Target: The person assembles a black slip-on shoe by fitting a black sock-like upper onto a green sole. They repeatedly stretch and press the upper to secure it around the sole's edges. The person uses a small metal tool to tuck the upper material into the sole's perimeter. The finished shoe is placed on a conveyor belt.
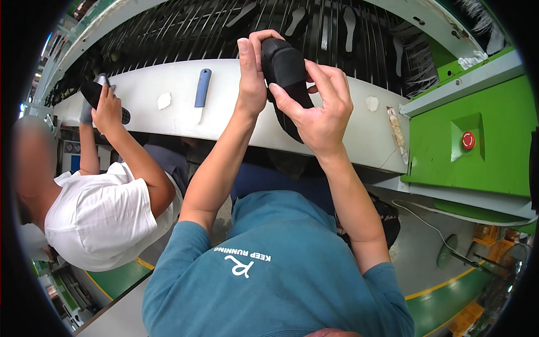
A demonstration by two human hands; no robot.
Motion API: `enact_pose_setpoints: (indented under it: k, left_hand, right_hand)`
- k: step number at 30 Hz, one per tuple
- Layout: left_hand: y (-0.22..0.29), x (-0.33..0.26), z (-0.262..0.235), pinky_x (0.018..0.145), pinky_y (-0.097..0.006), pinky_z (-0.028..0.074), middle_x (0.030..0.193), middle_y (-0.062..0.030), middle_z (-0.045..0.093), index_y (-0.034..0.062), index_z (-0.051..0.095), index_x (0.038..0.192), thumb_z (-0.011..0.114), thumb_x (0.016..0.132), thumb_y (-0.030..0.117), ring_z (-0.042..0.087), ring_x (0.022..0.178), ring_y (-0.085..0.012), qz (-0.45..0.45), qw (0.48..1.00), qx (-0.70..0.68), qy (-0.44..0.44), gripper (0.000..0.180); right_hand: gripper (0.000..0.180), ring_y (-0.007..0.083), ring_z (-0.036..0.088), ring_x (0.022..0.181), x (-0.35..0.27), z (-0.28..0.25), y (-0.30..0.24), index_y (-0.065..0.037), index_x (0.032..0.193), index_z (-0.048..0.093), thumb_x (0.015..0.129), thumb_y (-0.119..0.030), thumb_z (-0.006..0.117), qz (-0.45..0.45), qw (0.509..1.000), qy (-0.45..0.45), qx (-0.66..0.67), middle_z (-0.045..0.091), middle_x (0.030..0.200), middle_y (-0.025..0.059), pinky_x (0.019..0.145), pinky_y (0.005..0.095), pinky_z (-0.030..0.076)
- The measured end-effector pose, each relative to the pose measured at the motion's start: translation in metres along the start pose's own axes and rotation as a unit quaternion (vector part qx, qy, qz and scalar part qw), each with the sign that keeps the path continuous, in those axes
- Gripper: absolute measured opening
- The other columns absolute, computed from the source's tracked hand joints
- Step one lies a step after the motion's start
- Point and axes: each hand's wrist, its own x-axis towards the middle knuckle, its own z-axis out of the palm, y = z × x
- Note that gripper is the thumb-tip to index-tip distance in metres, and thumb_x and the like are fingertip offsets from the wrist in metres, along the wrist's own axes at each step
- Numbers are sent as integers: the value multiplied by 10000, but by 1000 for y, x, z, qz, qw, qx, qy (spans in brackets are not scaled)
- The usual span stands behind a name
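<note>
A black shoe [286, 68] is held up in front of me over the white worktop, its smooth dark underside partly in sight. My left hand [252, 84] grips its left side, fingers curled behind the far end and the thumb sticking up. On the other side, my right hand [325, 109] holds the shoe's right edge, thumb across the near face and fingers bent at the rim. The shoe's lower end hangs past the worktop's near edge, between my wrists. Fingers behind the shoe are hidden.
On the white worktop [140, 112] lie a blue-handled knife [202, 90], white scraps [164, 101] and a wrapped stick [396, 132]. Beyond runs a rod conveyor [191, 33] bearing shoe parts. A co-worker [112, 208] handles a dark shoe at left. A green machine [438, 146] with a red button stands right.
</note>
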Motion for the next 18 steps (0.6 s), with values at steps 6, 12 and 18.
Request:
enact_pose_setpoints:
  k: [6, 12, 18]
  left_hand:
    - [1, -4, 0, 893, -290, 522, 1063, -51, 659, 42, 582, 1317, 153, 1153, 765, 627, 972, -138, -2, 1000, -8, 6, 857]
    - [5, -6, 1, 877, -286, 514, 1042, -46, 647, 42, 580, 1311, 169, 1169, 724, 620, 953, -131, 5, 1000, -5, 13, 809]
    - [15, -17, -5, 947, -344, 521, 1096, -92, 642, 64, 496, 1402, 607, 1064, 552, 615, 1037, -171, 7, 999, 25, -23, 604]
  right_hand:
    - [600, 281, 685, 930, 1, -3, -2, 32, 1154, 804, 676, -250, 1033, -6, 1000, -16, -12, 710, 1027, 94, 774, 403, 593]
    - [636, 217, 672, 906, 1, -5, -3, 22, 1233, 794, 697, -201, 1054, -37, 999, -21, -16, 718, 1063, 86, 738, 338, 575]
    - [633, 240, 686, 961, 3, -10, -9, 12, 1239, 795, 669, -139, 1026, -57, 998, -20, -13, 742, 1099, 91, 755, 354, 589]
